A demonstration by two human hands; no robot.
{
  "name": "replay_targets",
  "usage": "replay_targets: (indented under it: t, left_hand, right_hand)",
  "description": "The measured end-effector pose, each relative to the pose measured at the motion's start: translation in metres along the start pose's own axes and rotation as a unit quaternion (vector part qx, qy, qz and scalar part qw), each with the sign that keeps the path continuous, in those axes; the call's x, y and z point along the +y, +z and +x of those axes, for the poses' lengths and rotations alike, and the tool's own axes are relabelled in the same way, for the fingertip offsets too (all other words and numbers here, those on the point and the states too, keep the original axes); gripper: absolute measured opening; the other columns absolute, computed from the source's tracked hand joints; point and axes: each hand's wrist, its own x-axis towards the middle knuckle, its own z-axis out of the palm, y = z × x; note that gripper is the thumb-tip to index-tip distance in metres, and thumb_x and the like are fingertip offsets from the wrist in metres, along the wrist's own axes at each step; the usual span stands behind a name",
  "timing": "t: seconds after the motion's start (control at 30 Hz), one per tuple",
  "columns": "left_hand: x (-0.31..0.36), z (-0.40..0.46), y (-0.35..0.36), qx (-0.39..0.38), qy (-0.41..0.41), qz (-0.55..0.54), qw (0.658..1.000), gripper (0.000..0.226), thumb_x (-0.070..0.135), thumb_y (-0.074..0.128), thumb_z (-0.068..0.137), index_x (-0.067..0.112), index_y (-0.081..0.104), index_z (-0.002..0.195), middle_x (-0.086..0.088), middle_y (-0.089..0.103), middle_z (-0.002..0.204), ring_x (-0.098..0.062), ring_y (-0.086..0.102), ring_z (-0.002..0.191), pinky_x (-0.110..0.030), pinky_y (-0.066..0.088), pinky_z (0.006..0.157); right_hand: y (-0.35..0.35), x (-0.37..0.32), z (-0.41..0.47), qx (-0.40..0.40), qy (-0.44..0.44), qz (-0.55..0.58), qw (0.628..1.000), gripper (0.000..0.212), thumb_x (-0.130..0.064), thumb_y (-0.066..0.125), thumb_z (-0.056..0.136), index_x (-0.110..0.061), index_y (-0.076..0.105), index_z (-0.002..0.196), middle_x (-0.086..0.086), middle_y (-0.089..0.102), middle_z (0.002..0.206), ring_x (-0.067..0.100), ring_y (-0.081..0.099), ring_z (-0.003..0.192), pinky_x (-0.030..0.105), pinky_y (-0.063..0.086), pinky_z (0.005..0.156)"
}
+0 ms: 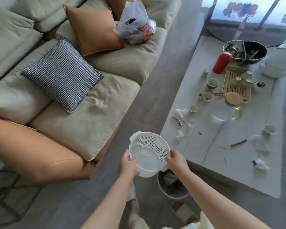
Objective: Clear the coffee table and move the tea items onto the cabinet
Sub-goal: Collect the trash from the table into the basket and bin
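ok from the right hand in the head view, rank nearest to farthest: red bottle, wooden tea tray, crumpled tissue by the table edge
From the right hand:
1. crumpled tissue, near table edge
2. wooden tea tray, mid-table
3. red bottle, beyond the tray, far end

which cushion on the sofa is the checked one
The black-and-white checked cushion, lying nearer the camera; the other cushion behind it is plain orange.

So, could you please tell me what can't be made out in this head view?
- Waste bin: contents mostly hidden behind the white basket and right hand.
- Dark bowl: contents blurred, unidentifiable.
- White container: cut off by the right edge.
- Small cups on the bamboo tray: too small to see inside.
- Left hand: fingers beneath the basket are hidden.
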Motion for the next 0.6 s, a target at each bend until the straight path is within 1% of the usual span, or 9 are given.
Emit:
replay_targets:
  t: [0.07, 0.13, 0.2, 0.27, 0.33, 0.43, 0.47, 0.53, 0.6]
  left_hand:
    - [0.013, 0.028, -0.010, -0.033, 0.005, 0.025, 0.999, 0.053, 0.007, 0.045, 0.088, 0.033, 0.045, 0.134, 0.002, 0.058, 0.120, -0.020, 0.058, 0.095, -0.040, 0.059, 0.068]
    - [0.027, 0.056, -0.020, -0.063, 0.013, 0.053, 0.997, 0.055, 0.005, 0.046, 0.088, 0.033, 0.045, 0.135, 0.002, 0.058, 0.122, -0.021, 0.058, 0.100, -0.040, 0.059, 0.068]
    - [0.042, 0.080, -0.026, -0.085, 0.023, 0.070, 0.994, 0.056, 0.002, 0.044, 0.088, 0.033, 0.046, 0.135, 0.004, 0.059, 0.120, -0.018, 0.059, 0.095, -0.040, 0.057, 0.070]
    - [0.056, 0.097, -0.029, -0.112, 0.039, 0.081, 0.990, 0.057, -0.003, 0.042, 0.087, 0.030, 0.049, 0.132, 0.004, 0.061, 0.116, -0.014, 0.060, 0.090, -0.037, 0.055, 0.069]
    - [0.067, 0.115, -0.029, -0.133, 0.051, 0.096, 0.985, 0.058, -0.008, 0.041, 0.085, 0.024, 0.050, 0.132, -0.001, 0.062, 0.117, -0.019, 0.061, 0.098, -0.040, 0.055, 0.078]
    - [0.079, 0.140, -0.018, -0.151, 0.062, 0.113, 0.980, 0.059, -0.012, 0.040, 0.083, 0.021, 0.052, 0.131, -0.003, 0.063, 0.112, -0.022, 0.060, 0.103, -0.048, 0.053, 0.089]
    - [0.082, 0.148, -0.013, -0.152, 0.063, 0.117, 0.979, 0.060, -0.012, 0.040, 0.082, 0.022, 0.052, 0.131, -0.003, 0.063, 0.111, -0.021, 0.060, 0.101, -0.047, 0.054, 0.087]
    - [0.086, 0.165, -0.001, -0.155, 0.064, 0.131, 0.977, 0.061, -0.011, 0.040, 0.082, 0.025, 0.052, 0.130, -0.003, 0.063, 0.110, -0.019, 0.060, 0.095, -0.040, 0.056, 0.073]
    - [0.090, 0.182, 0.013, -0.158, 0.063, 0.148, 0.974, 0.061, -0.009, 0.041, 0.081, 0.027, 0.053, 0.129, -0.003, 0.063, 0.110, -0.019, 0.060, 0.092, -0.033, 0.055, 0.060]
  right_hand:
    - [0.017, -0.011, 0.014, 0.031, 0.024, 0.032, 0.999, 0.024, -0.017, 0.050, 0.091, -0.006, 0.055, 0.112, 0.010, 0.062, 0.107, 0.024, 0.060, 0.095, 0.037, 0.050, 0.082]
    - [0.035, -0.020, 0.026, 0.054, 0.041, 0.072, 0.995, 0.026, -0.018, 0.052, 0.091, -0.008, 0.055, 0.115, 0.005, 0.061, 0.101, 0.016, 0.058, 0.085, 0.031, 0.051, 0.075]
    - [0.049, -0.029, 0.036, 0.065, 0.049, 0.096, 0.992, 0.030, -0.021, 0.053, 0.091, -0.011, 0.054, 0.119, -0.003, 0.056, 0.095, 0.011, 0.054, 0.082, 0.025, 0.049, 0.072]
    - [0.059, -0.035, 0.045, 0.077, 0.059, 0.107, 0.990, 0.029, -0.023, 0.053, 0.091, -0.012, 0.055, 0.118, -0.004, 0.056, 0.095, 0.012, 0.056, 0.085, 0.027, 0.051, 0.075]
    - [0.067, -0.039, 0.054, 0.088, 0.070, 0.127, 0.986, 0.028, -0.023, 0.053, 0.091, -0.014, 0.056, 0.116, -0.004, 0.059, 0.096, 0.014, 0.060, 0.087, 0.033, 0.055, 0.078]
    - [0.072, -0.042, 0.073, 0.099, 0.084, 0.163, 0.978, 0.029, -0.023, 0.055, 0.091, -0.015, 0.055, 0.118, -0.002, 0.062, 0.102, 0.014, 0.061, 0.090, 0.033, 0.056, 0.079]
    - [0.072, -0.041, 0.082, 0.101, 0.086, 0.170, 0.977, 0.030, -0.024, 0.056, 0.090, -0.016, 0.055, 0.119, -0.002, 0.062, 0.102, 0.014, 0.061, 0.090, 0.031, 0.056, 0.077]
    - [0.071, -0.039, 0.100, 0.103, 0.088, 0.183, 0.974, 0.029, -0.025, 0.058, 0.090, -0.018, 0.056, 0.118, -0.005, 0.061, 0.099, 0.012, 0.061, 0.088, 0.027, 0.055, 0.073]
    - [0.066, -0.037, 0.120, 0.102, 0.096, 0.187, 0.972, 0.027, -0.026, 0.058, 0.089, -0.019, 0.056, 0.116, -0.005, 0.062, 0.098, 0.013, 0.062, 0.085, 0.029, 0.056, 0.071]
